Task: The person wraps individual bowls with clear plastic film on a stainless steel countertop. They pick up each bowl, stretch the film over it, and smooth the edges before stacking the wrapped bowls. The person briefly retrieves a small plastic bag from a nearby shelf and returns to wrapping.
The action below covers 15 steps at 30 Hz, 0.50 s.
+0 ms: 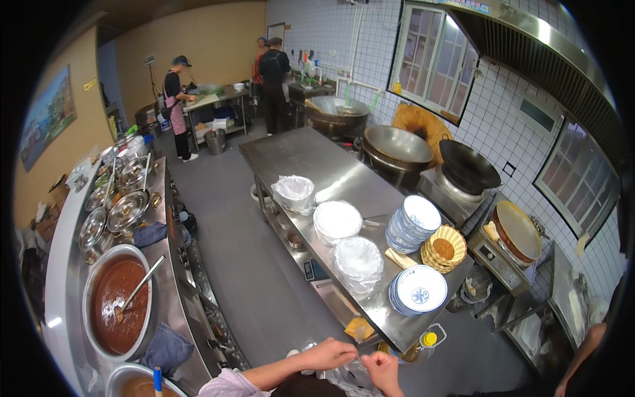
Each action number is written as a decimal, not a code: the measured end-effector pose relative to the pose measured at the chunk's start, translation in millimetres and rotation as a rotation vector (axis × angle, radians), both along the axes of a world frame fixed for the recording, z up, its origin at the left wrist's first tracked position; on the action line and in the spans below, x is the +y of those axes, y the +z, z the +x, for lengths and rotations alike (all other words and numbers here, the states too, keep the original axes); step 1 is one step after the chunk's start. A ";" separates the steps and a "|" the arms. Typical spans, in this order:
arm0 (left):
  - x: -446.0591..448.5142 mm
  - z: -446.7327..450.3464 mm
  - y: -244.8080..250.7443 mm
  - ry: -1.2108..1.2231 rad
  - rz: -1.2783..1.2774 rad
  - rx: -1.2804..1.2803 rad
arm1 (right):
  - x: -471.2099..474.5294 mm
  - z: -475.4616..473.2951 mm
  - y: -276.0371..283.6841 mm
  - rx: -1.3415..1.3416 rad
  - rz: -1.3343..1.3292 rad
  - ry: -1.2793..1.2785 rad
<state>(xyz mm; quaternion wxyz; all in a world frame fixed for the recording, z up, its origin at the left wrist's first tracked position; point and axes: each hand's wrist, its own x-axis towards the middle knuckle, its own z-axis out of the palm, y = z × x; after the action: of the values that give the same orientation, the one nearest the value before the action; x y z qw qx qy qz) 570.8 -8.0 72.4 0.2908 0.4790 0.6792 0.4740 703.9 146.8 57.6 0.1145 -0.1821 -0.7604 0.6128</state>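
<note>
My left hand (330, 353) and my right hand (382, 371) are close together at the near end of the steel table, each pinching a clear plastic bag (349, 374). The bag hangs in front of my dark apron, its lower part cut off by the picture's edge. On the steel table (302, 149) stand three bowls wrapped in clear plastic: a far one (294, 192), a middle one (338, 222) and a near one (358, 262). To their right rise two stacks of blue-and-white bowls, one tall (414, 226) and one low (419, 293).
Woven baskets (444, 248) sit between the stacks. An oil jug (416, 350) stands under the table's near corner. At left, a pot of reddish-brown sauce (119, 302) holds a ladle. Woks (469, 166) line the right wall. Three people work at the back; an arm (585, 355) shows at right.
</note>
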 end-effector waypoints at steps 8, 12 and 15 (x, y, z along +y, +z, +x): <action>-75.6 -99.1 5.1 0.271 -0.031 -0.100 | -51.1 -125.0 5.0 -0.155 -0.170 0.244; -97.1 -125.8 6.0 0.276 -0.097 -0.179 | -68.1 -167.0 8.3 -0.268 -0.147 0.383; -102.6 -142.9 4.0 0.356 -0.147 -0.158 | -71.8 -194.5 10.1 -0.168 -0.438 0.460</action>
<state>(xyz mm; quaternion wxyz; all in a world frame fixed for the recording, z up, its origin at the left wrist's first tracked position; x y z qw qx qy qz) 427.9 -110.6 76.4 0.2889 0.2903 0.7610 0.5031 509.3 74.9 67.7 -0.1319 -0.0757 -0.6384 0.7545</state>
